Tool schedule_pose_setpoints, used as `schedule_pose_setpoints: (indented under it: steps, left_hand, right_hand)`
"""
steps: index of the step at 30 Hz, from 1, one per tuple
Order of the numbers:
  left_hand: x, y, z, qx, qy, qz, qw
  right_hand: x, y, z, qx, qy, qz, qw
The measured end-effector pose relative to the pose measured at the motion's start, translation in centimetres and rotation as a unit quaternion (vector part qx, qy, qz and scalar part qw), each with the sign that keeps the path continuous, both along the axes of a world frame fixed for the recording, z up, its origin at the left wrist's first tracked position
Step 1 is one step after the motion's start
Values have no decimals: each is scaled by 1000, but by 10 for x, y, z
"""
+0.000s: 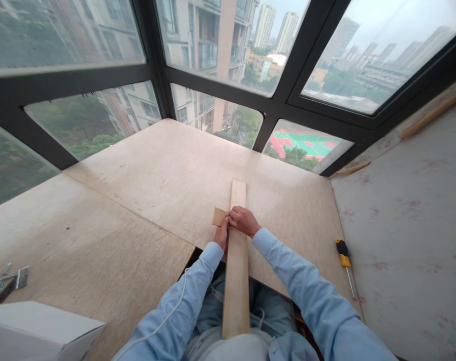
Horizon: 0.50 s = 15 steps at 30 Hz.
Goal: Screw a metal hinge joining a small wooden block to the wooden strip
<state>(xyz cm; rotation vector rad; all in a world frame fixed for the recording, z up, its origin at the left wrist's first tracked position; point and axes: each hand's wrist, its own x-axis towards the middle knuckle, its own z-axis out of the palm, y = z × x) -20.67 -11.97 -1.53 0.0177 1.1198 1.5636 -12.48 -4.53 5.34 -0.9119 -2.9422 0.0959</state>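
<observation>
We have a long wooden slat lying toward twelve o'clock across the plywood desk, its near end over our lap. Our right hand is curled closed on top of the slat; our left hand pinches a small wood block against its nine o'clock edge. A yellow-handled screwdriver lies at three o'clock, metal hinges at nine.
</observation>
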Motion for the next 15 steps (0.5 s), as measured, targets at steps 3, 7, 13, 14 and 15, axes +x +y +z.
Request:
schedule_pose_setpoints:
  steps: [3, 7, 13, 14, 15]
  left_hand:
    - [0, 0, -2, -17, 7, 2, 1000]
    - [0, -1, -3, -26, 2, 1, 1000]
    - [1, -1, 1, -36, -1, 4, 999]
    - [1, -1, 2, -35, -4, 5, 999]
    - [1, -1, 3, -32, -7, 7, 999]
  right_hand:
    - [1, -1, -1, 3, -3, 0, 1000]
    - [0, 0, 0, 1, -13, 2, 1000]
    - [-4, 4, 6, -7, -54, 32, 998]
    - [-5, 5, 7, -7, -63, 35, 997]
    - [-5, 5, 8, -8, -71, 37, 997]
